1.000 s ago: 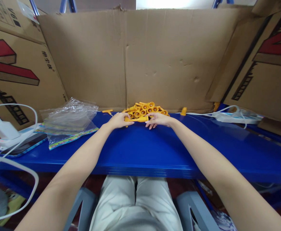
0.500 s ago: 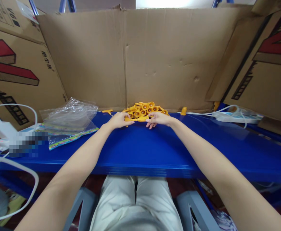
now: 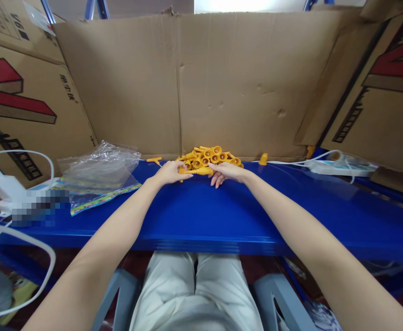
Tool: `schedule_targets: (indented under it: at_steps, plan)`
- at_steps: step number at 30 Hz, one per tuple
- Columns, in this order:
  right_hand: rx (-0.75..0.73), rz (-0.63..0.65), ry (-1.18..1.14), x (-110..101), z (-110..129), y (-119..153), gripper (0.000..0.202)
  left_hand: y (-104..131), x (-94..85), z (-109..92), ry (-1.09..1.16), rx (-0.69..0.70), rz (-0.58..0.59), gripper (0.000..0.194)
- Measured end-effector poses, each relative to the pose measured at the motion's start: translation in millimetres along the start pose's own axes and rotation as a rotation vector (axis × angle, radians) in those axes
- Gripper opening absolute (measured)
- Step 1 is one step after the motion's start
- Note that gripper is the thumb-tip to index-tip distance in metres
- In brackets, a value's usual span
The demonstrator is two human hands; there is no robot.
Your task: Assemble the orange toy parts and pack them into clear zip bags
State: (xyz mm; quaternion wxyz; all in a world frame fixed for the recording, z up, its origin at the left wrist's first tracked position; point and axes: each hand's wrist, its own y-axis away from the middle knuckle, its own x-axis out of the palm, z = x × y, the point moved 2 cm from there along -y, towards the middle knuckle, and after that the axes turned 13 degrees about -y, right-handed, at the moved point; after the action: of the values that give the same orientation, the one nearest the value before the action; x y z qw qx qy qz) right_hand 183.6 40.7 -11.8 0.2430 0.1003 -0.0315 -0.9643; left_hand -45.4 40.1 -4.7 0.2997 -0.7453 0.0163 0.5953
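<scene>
Between both hands lies a yellow plastic corkscrew [image 3: 202,171], held sideways just above the blue table. My left hand [image 3: 169,173] is closed around its handle end. My right hand [image 3: 228,171] grips the wider end with thumb and fingertips, its other fingers curled below. Right behind is a pile of yellow corkscrew parts [image 3: 215,158], many with bell-shaped open ends facing me. Left of my left hand rests a T-shaped yellow handle [image 3: 154,159] with a metal spiral. A single yellow cup-shaped piece [image 3: 263,159] stands to the right of the pile.
Clear plastic bags [image 3: 101,177] with a colourful edge lie on the left of the blue table [image 3: 201,216]. A white charger [image 3: 6,184] with cables is further left. A white power strip [image 3: 339,168] lies at right. Cardboard walls [image 3: 250,82] enclose the back and sides.
My right hand's fingers have shifted slightly around the wide end of the corkscrew. My left hand keeps its hold with hardly any movement.
</scene>
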Motion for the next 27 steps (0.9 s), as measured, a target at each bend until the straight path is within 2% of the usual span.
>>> schedule_targets:
  at_steps: [5,8,19,27]
  plan:
    - [-0.047,0.056,-0.077,0.7,-0.9,1.8,0.026,-0.5,0.9,2.1,-0.002,-0.011,-0.006,0.042]
    - [-0.095,0.050,-0.058,0.8,-0.7,1.8,0.036,-0.3,-0.2,1.4,-0.007,-0.018,-0.022,0.042]
    - [-0.119,0.047,-0.032,0.0,-1.6,1.8,0.024,2.5,-2.3,-2.1,-0.032,-0.003,-0.037,0.044]
    - [-0.029,0.025,-0.172,7.7,-1.3,2.9,0.035,3.3,-3.9,-2.3,-0.106,0.007,-0.080,0.046]
